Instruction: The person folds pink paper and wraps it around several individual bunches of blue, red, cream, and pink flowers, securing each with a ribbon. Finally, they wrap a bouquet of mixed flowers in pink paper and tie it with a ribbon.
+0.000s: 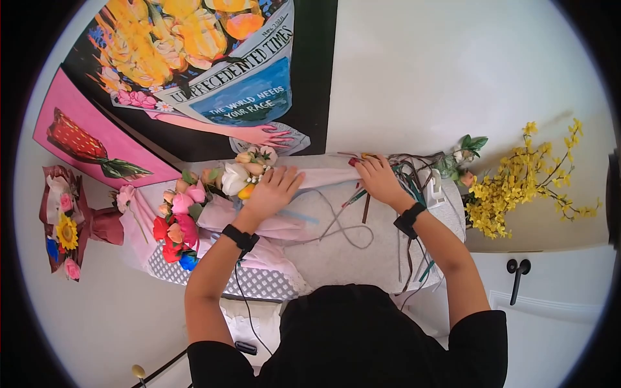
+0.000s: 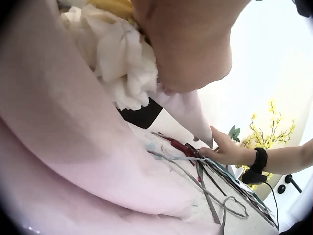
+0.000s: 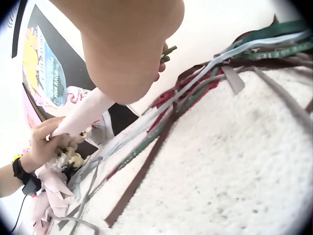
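Between the two hands stretches a roll of pink wrapping paper point(image 1: 326, 176), with white and peach artificial flowers point(image 1: 234, 178) at its left end. My left hand point(image 1: 275, 192) curls round the paper just beside the flowers; the right wrist view shows that hand point(image 3: 43, 143) with its fingers around the roll. At the narrow end, my right hand point(image 1: 380, 182) grips the paper, thumb below it in the left wrist view. Green stem ends point(image 3: 168, 53) poke out past the right fingers. A large white bloom point(image 2: 120, 61) fills the left wrist view beside the left hand.
Ribbons point(image 1: 414, 178) in grey, green, brown and red lie at the table's right, a grey one point(image 1: 349, 236) looping across the middle. More artificial flowers point(image 1: 181, 226) and pink paper point(image 1: 275, 236) sit left. Yellow blossom branches point(image 1: 501, 200) stand right; a painting point(image 1: 317, 77) leans behind.
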The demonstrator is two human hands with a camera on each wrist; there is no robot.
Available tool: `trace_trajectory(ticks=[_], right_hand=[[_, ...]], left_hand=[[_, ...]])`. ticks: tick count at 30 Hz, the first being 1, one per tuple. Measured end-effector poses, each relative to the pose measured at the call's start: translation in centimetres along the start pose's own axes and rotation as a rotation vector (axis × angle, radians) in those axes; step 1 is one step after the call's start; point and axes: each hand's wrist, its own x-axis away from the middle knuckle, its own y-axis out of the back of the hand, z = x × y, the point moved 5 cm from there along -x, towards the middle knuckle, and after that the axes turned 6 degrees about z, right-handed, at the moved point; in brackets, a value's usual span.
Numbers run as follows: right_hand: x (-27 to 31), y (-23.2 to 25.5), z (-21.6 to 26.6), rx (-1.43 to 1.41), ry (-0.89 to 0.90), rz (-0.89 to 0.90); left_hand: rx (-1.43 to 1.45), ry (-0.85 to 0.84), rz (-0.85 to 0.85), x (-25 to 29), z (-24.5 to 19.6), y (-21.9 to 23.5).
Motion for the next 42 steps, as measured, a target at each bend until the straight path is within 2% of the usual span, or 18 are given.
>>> trace_trajectory(ticks=[2,9,11,13,15,16,18,19,21,22,24,30,34,36,37,39,41,42], right_hand=[[0.4,-2.2,-1.0,0.186,-0.030,0.025],[-0.7,-1.8,0.0,0.175,-0.056,0.038],[-2.3,0.2,1.7,0.140,0.029,-0.044],[-2.5,-0.4,2.2,0.175,0.076,0.006],[-3.2,2.4,3.1,0.196,0.046,-0.190],[-2.8,2.2,3.4,0.196,0.051,-0.189],[-1.3,0.9,5.1,-0.103,0.234,-0.050],[-1.0,0.5,5.7,-0.103,0.235,-0.050],[-1.3,-2.2,6.2,-0.326,0.025,0.200],[-1.5,-3.2,6.3,-0.325,0.025,0.197],[-1.8,-5.8,5.2,-0.438,-0.287,0.313],[-3.1,-6.4,7.0,-0.402,-0.304,0.409],[-3.0,-7.3,7.2,-0.420,-0.267,0.397],[-3.0,-6.8,7.1,-0.574,-0.122,0.210],[-2.8,-6.5,6.6,-0.572,-0.120,0.209],[-2.4,-5.6,5.0,-1.437,-0.256,0.191],[-2.5,-1.6,3.9,-2.036,-0.488,0.318],[-2.6,0.0,2.4,-1.968,-0.544,0.391]], left_hand=[[-0.013,0.014,-0.002,0.0,0.1,-0.2],[0.079,0.012,0.000,-0.3,-0.3,-1.6],[0.090,0.002,-0.001,-0.9,-0.5,-1.2],[0.109,0.029,-0.001,-1.5,-0.3,-0.8],[0.112,0.050,0.005,-1.6,0.5,-0.8],[0.114,0.069,0.007,-1.6,1.1,-0.8],[0.091,0.086,0.053,-1.1,2.2,-1.2],[0.064,0.096,0.097,-0.9,2.7,-1.5],[0.061,0.096,0.115,-0.7,3.0,-1.8],[0.057,0.095,0.134,-0.6,3.1,-2.0],[0.053,0.086,0.119,-0.4,3.0,-2.2],[0.073,0.102,0.109,0.6,2.6,-2.5],[0.088,0.110,0.103,0.7,2.5,-2.1],[0.082,0.109,0.102,1.0,2.6,-1.7],[0.076,0.106,0.101,1.2,2.8,-1.4],[0.022,0.074,0.097,2.1,3.4,-0.4],[-0.026,0.044,0.097,2.8,3.9,0.8],[-0.074,-0.017,0.091,3.1,3.8,1.6]])
